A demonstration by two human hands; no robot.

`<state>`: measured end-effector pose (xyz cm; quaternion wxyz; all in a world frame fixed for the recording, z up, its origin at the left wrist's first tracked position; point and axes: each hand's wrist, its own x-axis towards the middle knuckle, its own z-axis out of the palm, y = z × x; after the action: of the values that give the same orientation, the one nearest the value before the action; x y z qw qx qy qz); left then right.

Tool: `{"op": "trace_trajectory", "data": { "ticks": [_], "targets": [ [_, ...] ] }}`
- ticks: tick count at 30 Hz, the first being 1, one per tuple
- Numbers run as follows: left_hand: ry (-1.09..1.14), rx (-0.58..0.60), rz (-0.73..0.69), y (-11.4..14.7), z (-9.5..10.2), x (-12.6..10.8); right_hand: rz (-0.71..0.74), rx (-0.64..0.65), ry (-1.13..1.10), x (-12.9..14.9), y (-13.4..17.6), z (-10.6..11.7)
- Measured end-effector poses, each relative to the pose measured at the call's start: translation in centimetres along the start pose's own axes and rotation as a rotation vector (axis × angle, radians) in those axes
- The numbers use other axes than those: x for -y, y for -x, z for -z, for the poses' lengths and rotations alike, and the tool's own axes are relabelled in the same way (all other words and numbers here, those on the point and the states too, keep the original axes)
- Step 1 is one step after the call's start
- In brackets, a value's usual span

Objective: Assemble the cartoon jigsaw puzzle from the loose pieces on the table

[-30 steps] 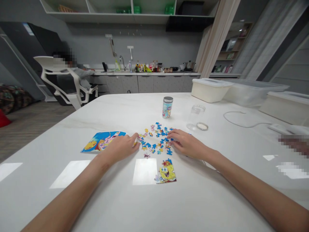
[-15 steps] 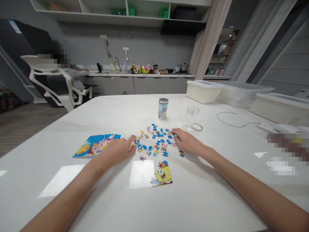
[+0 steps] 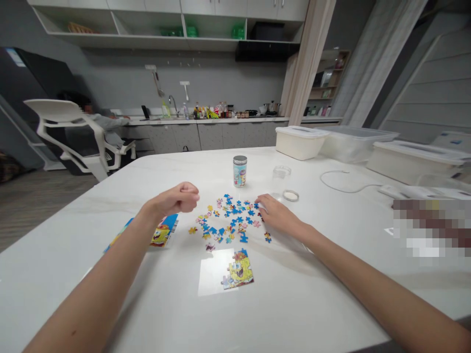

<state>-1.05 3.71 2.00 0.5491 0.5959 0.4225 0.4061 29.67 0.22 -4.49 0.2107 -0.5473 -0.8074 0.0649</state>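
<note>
Loose jigsaw pieces, mostly blue with some pink and yellow, lie scattered over the white table. My left hand is curled into a fist above the table, left of the pieces; whatever its fingers may hold is hidden. Below that forearm lies a colourful picture sheet, partly covered. My right hand rests at the right edge of the pieces, fingers stretched out, fingertips at a blue piece. Nearer to me sits a joined puzzle section with a yellow cartoon face.
A printed can with a metal lid stands behind the pieces. Beside it are a clear jar and a ring-shaped lid. Storage boxes and a cable occupy the right side. A person sits in a white chair across the room.
My left hand has lifted off the left edge of the pieces, moved up and away, and closed into a fist. My right hand stays among the pieces; the camera view has shifted slightly.
</note>
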Motion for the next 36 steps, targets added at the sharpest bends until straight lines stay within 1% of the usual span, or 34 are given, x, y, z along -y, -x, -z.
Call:
{"op": "trace_trajectory", "data": {
  "ticks": [2, 3, 5, 6, 10, 12, 15, 18, 20, 23, 25, 28, 30, 34, 36],
  "targets": [
    [0.117, -0.155, -0.109, -1.1, 1.1, 0.8, -0.044, -0.024, 0.006, -0.3, -0.1, 0.0],
    [0.27, -0.325, -0.21, -1.4, 1.5, 1.3, -0.062, -0.038, 0.009, -0.4, -0.1, 0.0],
    [0.327, -0.428, -0.257, -1.8, 1.9, 2.1, -0.083, -0.061, 0.013, -0.6, -0.1, -0.1],
    [0.33, -0.511, -0.252, -2.0, 2.0, 2.4, -0.09, -0.067, 0.013, -0.7, -0.1, -0.1],
    [0.239, -0.636, -0.232, -3.8, 1.2, 2.2, -0.115, -0.051, 0.012, -0.8, -0.2, -0.2],
    [0.154, -0.71, -0.218, -5.1, 0.4, 2.0, -0.115, -0.045, 0.015, -0.9, -0.2, -0.2],
    [-0.045, -0.757, -0.192, -6.3, -1.3, 2.1, -0.112, -0.051, 0.015, -1.0, -0.3, -0.1],
    [-0.324, -0.72, -0.196, -5.8, -2.8, 2.5, -0.074, -0.048, 0.012, -1.2, -0.4, 0.0],
    [-0.555, -0.665, -0.208, -4.9, -3.4, 2.9, 0.006, -0.035, 0.004, -1.2, -0.4, 0.0],
    [-0.922, -0.526, -0.207, -3.5, -3.8, 3.7, 0.153, -0.002, -0.024, -1.1, -0.4, -0.1],
    [-1.131, -0.422, -0.178, -2.9, -3.9, 4.4, 0.195, 0.032, -0.035, -1.0, -0.4, -0.2],
    [-1.371, -0.296, -0.141, -2.7, -4.1, 5.2, 0.146, 0.053, -0.033, -0.9, -0.4, 0.0],
    [-1.479, -0.249, -0.139, -2.8, -4.3, 5.4, 0.088, 0.031, -0.029, -0.8, -0.4, 0.4],
    [-1.601, -0.203, -0.159, -2.7, -4.7, 5.1, -0.043, -0.111, -0.027, -0.9, -0.7, 1.8],
    [-1.631, -0.188, -0.167, -2.6, -4.8, 5.0, -0.106, -0.157, -0.024, -1.0, -0.9, 2.6]
  ]
}}
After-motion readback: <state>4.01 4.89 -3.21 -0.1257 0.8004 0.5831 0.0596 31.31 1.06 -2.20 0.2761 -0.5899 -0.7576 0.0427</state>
